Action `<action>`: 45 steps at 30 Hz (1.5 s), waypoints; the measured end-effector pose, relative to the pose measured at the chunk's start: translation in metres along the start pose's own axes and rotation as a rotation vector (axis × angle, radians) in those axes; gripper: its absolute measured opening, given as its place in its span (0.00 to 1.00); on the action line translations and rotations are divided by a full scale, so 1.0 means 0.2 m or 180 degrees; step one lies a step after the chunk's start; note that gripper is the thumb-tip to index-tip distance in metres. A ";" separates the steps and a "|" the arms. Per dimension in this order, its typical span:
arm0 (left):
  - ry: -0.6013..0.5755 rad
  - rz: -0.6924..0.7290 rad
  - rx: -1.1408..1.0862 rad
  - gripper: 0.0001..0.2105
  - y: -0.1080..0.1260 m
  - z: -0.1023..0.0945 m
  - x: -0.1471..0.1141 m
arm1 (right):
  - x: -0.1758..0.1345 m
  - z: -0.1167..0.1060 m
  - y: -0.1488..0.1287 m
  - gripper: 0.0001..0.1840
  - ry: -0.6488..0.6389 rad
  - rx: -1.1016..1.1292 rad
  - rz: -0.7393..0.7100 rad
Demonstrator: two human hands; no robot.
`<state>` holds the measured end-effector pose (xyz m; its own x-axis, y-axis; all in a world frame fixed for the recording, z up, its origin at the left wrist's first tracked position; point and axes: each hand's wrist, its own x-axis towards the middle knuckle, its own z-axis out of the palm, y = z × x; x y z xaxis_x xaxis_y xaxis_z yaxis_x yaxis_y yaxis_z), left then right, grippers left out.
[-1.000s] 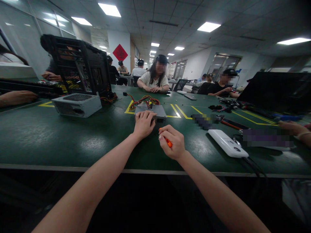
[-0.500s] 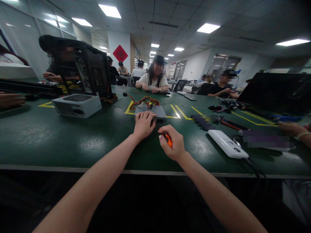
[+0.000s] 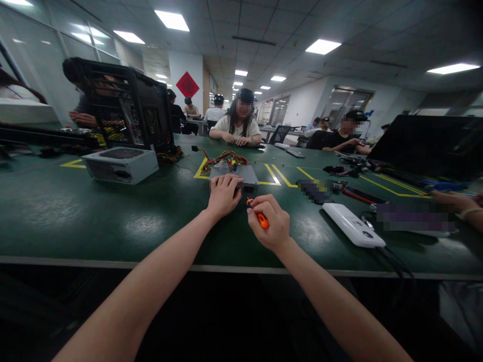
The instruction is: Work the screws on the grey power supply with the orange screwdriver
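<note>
A grey computer power supply (image 3: 247, 174) lies on the green table in front of me, with a bundle of red, yellow and black wires (image 3: 226, 158) behind it. My left hand (image 3: 225, 195) grips its near left corner, fingers over the top and thumb by the front side. Just right of that, my right hand (image 3: 270, 221) is closed around an orange and black screwdriver (image 3: 263, 220). Its shaft points toward the near face of the power supply. Whether the tip touches a screw is too small to tell.
A second, white-grey power supply (image 3: 121, 165) stands left, before a black computer case (image 3: 132, 105). To the right are a white power bank (image 3: 352, 224) with cables and a dark monitor (image 3: 433, 146). A co-worker (image 3: 237, 120) sits opposite; another person's hand (image 3: 456, 201) is at far right.
My right hand has turned slightly, so more of the screwdriver shows between the fingers. My left hand stays on the power supply. A person's hand at the far left has left the view.
</note>
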<state>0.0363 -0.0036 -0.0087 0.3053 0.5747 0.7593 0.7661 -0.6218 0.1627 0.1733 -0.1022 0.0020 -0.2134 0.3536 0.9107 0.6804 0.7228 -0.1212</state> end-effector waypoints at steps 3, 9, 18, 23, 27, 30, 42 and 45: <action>0.0009 0.0013 0.0008 0.14 0.00 0.00 0.00 | 0.00 0.00 0.00 0.06 -0.0021 -0.0203 -0.0179; -0.0083 -0.0021 0.0006 0.14 0.00 -0.01 0.00 | 0.00 0.01 0.02 0.06 0.0133 0.0107 0.0117; -0.0137 -0.0014 0.0056 0.14 -0.01 -0.05 0.00 | 0.00 0.02 0.03 0.08 -0.0032 0.0170 0.0030; -0.0149 -0.0047 0.0096 0.14 -0.02 -0.06 0.00 | -0.02 0.05 0.03 0.12 0.0104 0.0223 0.0104; -0.0168 -0.0099 0.0087 0.13 -0.01 -0.08 0.00 | -0.01 0.05 0.02 0.17 0.0209 0.0062 -0.0077; -0.0134 -0.0131 0.0065 0.13 -0.01 -0.08 -0.01 | 0.00 0.05 0.02 0.23 0.0434 -0.0035 -0.0122; -0.0104 -0.0150 -0.0133 0.13 -0.02 -0.07 0.00 | 0.00 0.05 0.05 0.18 0.0216 -0.0713 -0.0702; -0.0025 -0.0136 -0.0152 0.13 -0.02 -0.07 0.00 | 0.00 0.05 0.05 0.19 0.0219 -0.0646 -0.0691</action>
<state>0.0249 -0.0079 -0.0013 0.2774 0.6053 0.7461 0.7508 -0.6211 0.2248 0.1730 -0.0898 -0.0037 -0.3260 0.1578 0.9321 0.7517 0.6412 0.1544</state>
